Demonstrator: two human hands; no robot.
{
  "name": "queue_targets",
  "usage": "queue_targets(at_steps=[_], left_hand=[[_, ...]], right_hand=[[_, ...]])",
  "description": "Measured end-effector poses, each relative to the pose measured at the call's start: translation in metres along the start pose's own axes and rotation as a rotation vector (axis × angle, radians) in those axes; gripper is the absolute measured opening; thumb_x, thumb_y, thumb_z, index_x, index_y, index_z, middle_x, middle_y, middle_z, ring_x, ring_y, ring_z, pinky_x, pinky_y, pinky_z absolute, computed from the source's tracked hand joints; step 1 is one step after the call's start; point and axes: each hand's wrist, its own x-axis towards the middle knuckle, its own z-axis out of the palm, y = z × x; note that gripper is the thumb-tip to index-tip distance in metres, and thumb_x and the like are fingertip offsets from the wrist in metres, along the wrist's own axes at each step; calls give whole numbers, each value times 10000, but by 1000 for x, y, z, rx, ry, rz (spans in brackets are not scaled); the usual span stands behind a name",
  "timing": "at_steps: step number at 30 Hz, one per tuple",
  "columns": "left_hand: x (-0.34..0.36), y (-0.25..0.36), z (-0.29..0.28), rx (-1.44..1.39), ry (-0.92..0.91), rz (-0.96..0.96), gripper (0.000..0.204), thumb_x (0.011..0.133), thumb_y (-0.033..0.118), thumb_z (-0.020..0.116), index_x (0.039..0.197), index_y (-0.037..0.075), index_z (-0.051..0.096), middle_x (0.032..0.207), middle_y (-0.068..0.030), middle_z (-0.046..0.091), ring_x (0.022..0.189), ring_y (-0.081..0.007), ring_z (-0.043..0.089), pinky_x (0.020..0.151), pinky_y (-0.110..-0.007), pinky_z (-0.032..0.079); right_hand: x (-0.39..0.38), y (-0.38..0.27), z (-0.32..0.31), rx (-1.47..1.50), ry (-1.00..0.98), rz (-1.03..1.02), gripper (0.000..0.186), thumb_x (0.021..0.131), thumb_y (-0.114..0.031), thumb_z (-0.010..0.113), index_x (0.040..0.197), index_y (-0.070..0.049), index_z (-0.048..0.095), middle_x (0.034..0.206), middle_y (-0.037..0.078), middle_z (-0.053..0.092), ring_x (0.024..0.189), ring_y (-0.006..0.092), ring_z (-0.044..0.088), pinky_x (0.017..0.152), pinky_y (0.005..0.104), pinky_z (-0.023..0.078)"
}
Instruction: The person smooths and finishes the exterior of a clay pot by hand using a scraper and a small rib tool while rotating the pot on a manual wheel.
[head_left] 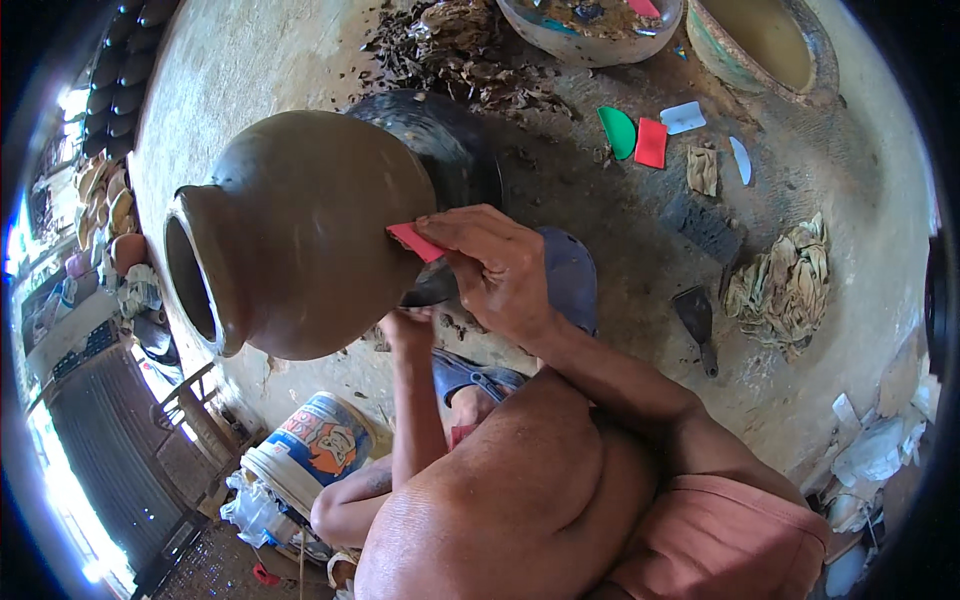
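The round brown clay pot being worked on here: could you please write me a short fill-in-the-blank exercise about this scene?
1. The right hand presses a flat ____ scraper against the round brown clay pot.
2. The pot lies tilted, with its open mouth turned toward the picture's ____ edge.
3. The left hand props the pot from ____.
4. On the ground, beside the loose red card, lies a ____ half-round card.

Missing words: red; left; below; green
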Motion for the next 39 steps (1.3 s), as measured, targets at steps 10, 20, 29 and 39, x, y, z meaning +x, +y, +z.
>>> queue_targets(at_steps=[10, 20, 29, 39], left_hand=[[-41, -69, 14, -137, -405, -185, 698, 1027, 682, 444, 1466, 143, 506, 1435, -86, 618, 1315, -294, 609, 1040, -488, 557], [19, 19, -6, 25, 164, 39, 567, 1039, 543, 506, 1402, 113, 571, 1379, -87, 652, 1264, -301, 630, 1082, -500, 517], [37, 13, -15, 117, -195, 297, 571, 981, 362, 689, 1464, 104, 529, 1431, -103, 595, 1320, -262, 567, 1122, -461, 476], [47, 8, -39, -10, -44, 314, 505, 982, 261, 714, 1429, 100, 542, 1406, -95, 616, 1295, -277, 580, 1067, -474, 512]], right_hand=[[3, 0, 3, -8, 27, -16, 368, 764, 161, 719, 1084, -14, 769, 1050, 150, 777, 990, 299, 751, 842, 372, 599], [-7, 4, 6, 31, -8, 21, 359, 766, 159, 715, 1081, -6, 765, 1059, 156, 775, 982, 307, 754, 834, 370, 605], [19, 14, -22, -42, 17, 95, 360, 806, 137, 680, 1110, -31, 776, 1047, 163, 775, 985, 305, 762, 830, 387, 610], [177, 126, -12, -762, -12, -132, 194, 907, -80, 648, 1075, -36, 733, 830, 206, 718, 717, 391, 712, 652, 453, 566]])
